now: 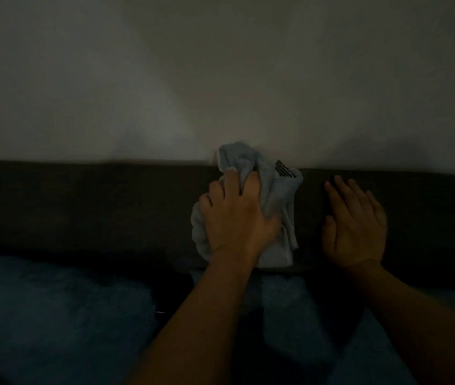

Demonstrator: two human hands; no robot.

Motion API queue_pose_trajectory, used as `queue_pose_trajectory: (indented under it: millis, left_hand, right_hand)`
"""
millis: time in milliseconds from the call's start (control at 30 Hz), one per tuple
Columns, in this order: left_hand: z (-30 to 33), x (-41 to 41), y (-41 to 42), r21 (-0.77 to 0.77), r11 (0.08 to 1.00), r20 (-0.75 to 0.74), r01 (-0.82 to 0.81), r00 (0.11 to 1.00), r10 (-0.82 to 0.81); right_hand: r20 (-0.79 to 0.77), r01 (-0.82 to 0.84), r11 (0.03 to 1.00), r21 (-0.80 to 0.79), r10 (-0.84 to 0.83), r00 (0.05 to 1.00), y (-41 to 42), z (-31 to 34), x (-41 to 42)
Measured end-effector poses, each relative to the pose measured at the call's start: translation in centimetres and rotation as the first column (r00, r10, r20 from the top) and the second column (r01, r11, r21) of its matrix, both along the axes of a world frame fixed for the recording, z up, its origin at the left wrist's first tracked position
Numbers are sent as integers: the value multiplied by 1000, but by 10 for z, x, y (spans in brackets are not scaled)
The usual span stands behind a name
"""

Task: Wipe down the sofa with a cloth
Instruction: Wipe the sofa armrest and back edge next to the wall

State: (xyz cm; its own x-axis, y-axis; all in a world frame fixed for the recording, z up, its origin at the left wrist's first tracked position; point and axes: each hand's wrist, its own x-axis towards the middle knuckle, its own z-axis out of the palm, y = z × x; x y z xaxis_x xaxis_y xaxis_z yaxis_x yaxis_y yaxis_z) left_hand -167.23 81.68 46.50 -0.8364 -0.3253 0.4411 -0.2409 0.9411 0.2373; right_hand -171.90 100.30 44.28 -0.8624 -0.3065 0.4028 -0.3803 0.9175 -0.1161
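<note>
- The pale blue-grey, crumpled terry cloth [273, 215] lay bunched against the dark brown fabric back of the sofa [82, 207], its top fold rising above the upper edge and its lower end hanging down to the seam where the back met the seat.
- The left hand [237, 215] gripped the cloth, fingers curled into the folds and thumb tucked around the right side, so the grip was pinching a wad and not a flat pad.
- The right hand [355, 220] rested flat on the sofa back just beside the cloth, fingers straight and slightly spread, holding nothing; it looked to be a brace.
- To wipe well, I judged the cloth should be flattened under the palm, since a bunched wad touches little of the fabric.
- Long, overlapping strokes along the back, with even pressure, would probably suit; the top edge near the plain pale wall [220, 65] would need a separate pass.
- A small dark striped patch [284, 169] showed on the cloth; what it was could not be told.
- The light was dim, so dirt on the dark fabric could easily be missed.
- A dark blue, soft-looking covering [48, 315] lay on the seat below.
</note>
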Motion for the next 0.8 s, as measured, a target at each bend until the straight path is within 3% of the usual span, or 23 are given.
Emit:
queue_pose_trajectory:
  millis: [167,333,467,567,633,700,733,800]
  left_hand:
    - [-1,-1,0,-49,999,-51,-10,999,8]
    - [0,-2,2,-48,998,-45,-31,999,29]
    - [-2,-2,2,-56,997,-60,-49,997,45]
    - [-3,-3,4,-78,994,-60,-80,995,75]
    - [5,-5,16,6,977,-31,-213,977,213]
    - [18,-14,51,139,900,33,-413,910,413]
    - [23,-21,75,163,882,69,-441,897,436]
    - [25,-32,123,134,936,67,-325,946,318]
  right_hand:
    - [43,7,1000,-15,-6,999,2,8,1]
    - [129,-151,986,66,142,981,46,32,-19]
    - [103,64,988,140,-79,992,107,31,-45]
    - [92,66,993,99,-76,993,106,22,-49]
    - [81,40,998,55,-44,996,104,21,-52]
    - [81,23,999,26,-25,996,108,19,-53]
    - [84,15,1000,13,-16,996,110,19,-53]
    - [95,-15,1000,-1,15,995,109,18,-53]
